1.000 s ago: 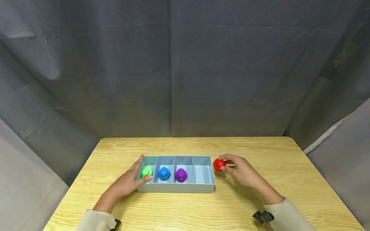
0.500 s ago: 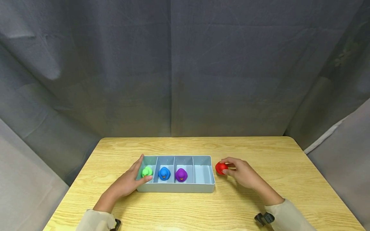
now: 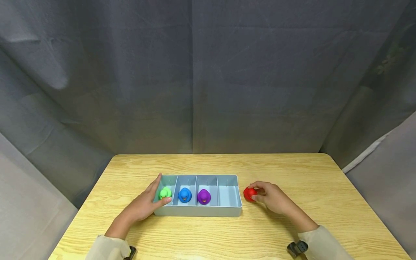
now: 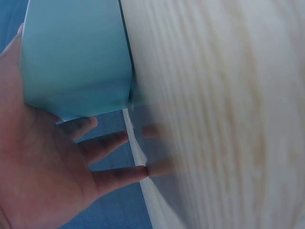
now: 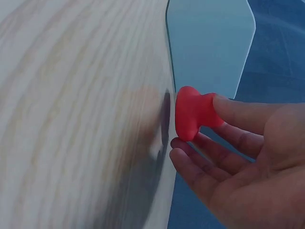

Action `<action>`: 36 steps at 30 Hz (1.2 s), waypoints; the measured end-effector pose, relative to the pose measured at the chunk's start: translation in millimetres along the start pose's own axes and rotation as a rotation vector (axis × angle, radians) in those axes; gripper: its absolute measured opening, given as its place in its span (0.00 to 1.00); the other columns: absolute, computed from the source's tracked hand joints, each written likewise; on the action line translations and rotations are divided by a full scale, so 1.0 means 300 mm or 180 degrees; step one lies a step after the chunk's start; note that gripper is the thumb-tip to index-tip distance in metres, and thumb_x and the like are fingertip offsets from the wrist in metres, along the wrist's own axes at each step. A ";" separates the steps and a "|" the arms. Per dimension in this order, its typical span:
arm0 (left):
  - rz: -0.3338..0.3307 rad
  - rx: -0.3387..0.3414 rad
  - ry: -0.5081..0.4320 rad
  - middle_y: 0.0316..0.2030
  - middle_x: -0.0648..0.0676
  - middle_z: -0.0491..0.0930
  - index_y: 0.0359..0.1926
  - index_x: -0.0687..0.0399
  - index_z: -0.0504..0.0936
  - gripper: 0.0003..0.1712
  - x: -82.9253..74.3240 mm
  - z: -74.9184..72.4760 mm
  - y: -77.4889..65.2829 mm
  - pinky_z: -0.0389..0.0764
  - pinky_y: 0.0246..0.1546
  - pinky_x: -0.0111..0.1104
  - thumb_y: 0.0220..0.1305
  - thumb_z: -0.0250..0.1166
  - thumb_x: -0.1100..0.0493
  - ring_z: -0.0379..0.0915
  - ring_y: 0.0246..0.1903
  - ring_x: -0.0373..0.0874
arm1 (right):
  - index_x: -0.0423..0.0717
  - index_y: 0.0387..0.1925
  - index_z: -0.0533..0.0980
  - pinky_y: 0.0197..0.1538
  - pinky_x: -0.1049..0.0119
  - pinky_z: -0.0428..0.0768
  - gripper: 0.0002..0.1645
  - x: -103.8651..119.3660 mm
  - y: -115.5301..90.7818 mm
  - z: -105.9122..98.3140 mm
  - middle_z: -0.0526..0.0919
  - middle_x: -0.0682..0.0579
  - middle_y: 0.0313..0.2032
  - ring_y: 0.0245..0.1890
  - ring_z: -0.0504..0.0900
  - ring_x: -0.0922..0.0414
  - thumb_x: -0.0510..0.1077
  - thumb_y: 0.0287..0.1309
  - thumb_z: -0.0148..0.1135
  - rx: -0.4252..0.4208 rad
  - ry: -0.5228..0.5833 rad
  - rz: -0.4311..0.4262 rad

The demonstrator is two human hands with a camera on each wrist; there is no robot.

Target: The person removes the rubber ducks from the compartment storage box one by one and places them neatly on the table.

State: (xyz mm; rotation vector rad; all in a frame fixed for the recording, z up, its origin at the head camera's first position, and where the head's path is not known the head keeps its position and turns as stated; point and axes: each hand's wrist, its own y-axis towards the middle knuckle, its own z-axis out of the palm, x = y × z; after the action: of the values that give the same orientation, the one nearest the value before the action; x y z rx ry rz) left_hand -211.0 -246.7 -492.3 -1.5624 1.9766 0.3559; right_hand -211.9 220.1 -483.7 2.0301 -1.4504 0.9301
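One red duck [image 3: 249, 194]: pinched by the right hand [image 3: 272, 198]; may be dropped if loosened.
Tray [image 3: 198, 211]: touched by the spread left hand [image 3: 143, 206]; may be shifted if pushed.

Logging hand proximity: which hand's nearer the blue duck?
Left. The left hand touches the left end of the tray, by the green duck, one compartment from the blue duck. The right hand holds the red duck outside the tray's right end, with two compartments between.
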 end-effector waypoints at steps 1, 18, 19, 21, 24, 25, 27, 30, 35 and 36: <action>-0.0001 0.0002 -0.0005 0.83 0.57 0.38 0.83 0.35 0.28 0.61 -0.002 -0.001 -0.001 0.59 0.69 0.68 0.67 0.55 0.23 0.48 0.77 0.68 | 0.37 0.56 0.80 0.54 0.50 0.84 0.18 -0.004 0.000 0.001 0.86 0.42 0.52 0.52 0.85 0.44 0.35 0.65 0.68 0.0009 -0.0009 0.0009; 0.0020 -0.0013 -0.0005 0.83 0.57 0.38 0.83 0.36 0.28 0.61 -0.003 -0.002 -0.001 0.58 0.69 0.67 0.68 0.56 0.24 0.47 0.77 0.68 | 0.37 0.56 0.80 0.52 0.51 0.83 0.18 -0.019 -0.008 -0.001 0.86 0.44 0.49 0.50 0.85 0.46 0.34 0.64 0.68 0.0105 -0.0058 -0.0044; 0.0027 -0.0016 -0.0001 0.83 0.58 0.38 0.83 0.37 0.28 0.61 -0.003 -0.002 -0.001 0.58 0.69 0.67 0.68 0.56 0.24 0.47 0.78 0.68 | 0.37 0.56 0.80 0.52 0.52 0.83 0.18 -0.021 -0.006 0.000 0.86 0.44 0.49 0.50 0.85 0.46 0.34 0.64 0.68 0.0100 -0.0063 -0.0026; 0.0039 -0.0029 0.0009 0.83 0.58 0.38 0.83 0.37 0.29 0.61 -0.003 -0.002 -0.001 0.57 0.70 0.67 0.68 0.56 0.25 0.46 0.78 0.67 | 0.38 0.56 0.80 0.52 0.52 0.83 0.19 -0.022 -0.003 -0.001 0.86 0.45 0.49 0.50 0.85 0.46 0.35 0.64 0.69 0.0096 -0.0065 0.0007; 0.0049 -0.0046 0.0032 0.83 0.58 0.39 0.83 0.39 0.29 0.61 -0.004 -0.002 -0.001 0.56 0.70 0.67 0.68 0.56 0.25 0.45 0.78 0.67 | 0.39 0.56 0.81 0.53 0.51 0.82 0.18 -0.021 0.001 -0.005 0.86 0.45 0.49 0.50 0.84 0.46 0.35 0.64 0.69 0.0096 -0.0037 0.0052; 0.0052 -0.0047 0.0039 0.83 0.59 0.39 0.83 0.39 0.29 0.60 -0.005 -0.003 -0.001 0.56 0.70 0.67 0.69 0.56 0.25 0.45 0.78 0.67 | 0.39 0.55 0.81 0.53 0.50 0.82 0.18 -0.019 0.001 -0.007 0.86 0.45 0.49 0.50 0.84 0.46 0.35 0.64 0.69 0.0096 -0.0037 0.0054; 0.0044 -0.0042 0.0034 0.83 0.58 0.39 0.83 0.39 0.29 0.60 -0.004 -0.003 0.000 0.56 0.70 0.67 0.68 0.56 0.25 0.45 0.78 0.67 | 0.39 0.55 0.81 0.53 0.50 0.82 0.18 -0.012 0.002 -0.012 0.86 0.45 0.49 0.50 0.84 0.46 0.35 0.64 0.69 0.0107 -0.0023 0.0048; 0.0022 -0.0023 0.0011 0.83 0.58 0.38 0.83 0.38 0.29 0.61 -0.002 -0.002 0.002 0.56 0.70 0.67 0.68 0.56 0.24 0.45 0.78 0.67 | 0.37 0.56 0.80 0.51 0.51 0.83 0.18 0.001 0.004 -0.018 0.86 0.42 0.50 0.51 0.84 0.43 0.36 0.65 0.69 0.0104 -0.0003 0.0026; -0.0004 -0.0001 -0.0021 0.83 0.58 0.38 0.84 0.40 0.30 0.62 -0.001 0.000 0.003 0.56 0.70 0.67 0.67 0.57 0.24 0.45 0.78 0.66 | 0.36 0.58 0.79 0.52 0.49 0.84 0.20 0.029 0.009 -0.030 0.83 0.39 0.56 0.57 0.81 0.36 0.38 0.67 0.67 0.0093 -0.0014 -0.0021; -0.0004 0.0001 -0.0021 0.83 0.57 0.38 0.84 0.40 0.31 0.62 -0.002 0.000 0.003 0.56 0.70 0.67 0.67 0.57 0.24 0.45 0.78 0.66 | 0.37 0.59 0.79 0.53 0.49 0.84 0.20 0.036 0.010 -0.032 0.83 0.39 0.57 0.58 0.81 0.36 0.38 0.67 0.67 0.0088 -0.0016 -0.0020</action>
State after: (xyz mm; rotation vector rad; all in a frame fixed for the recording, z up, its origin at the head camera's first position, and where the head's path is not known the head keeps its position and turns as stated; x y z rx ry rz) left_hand -211.9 -246.1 -492.0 -1.5602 1.9705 0.3599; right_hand -215.0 219.3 -469.3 2.0570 -1.4406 0.9481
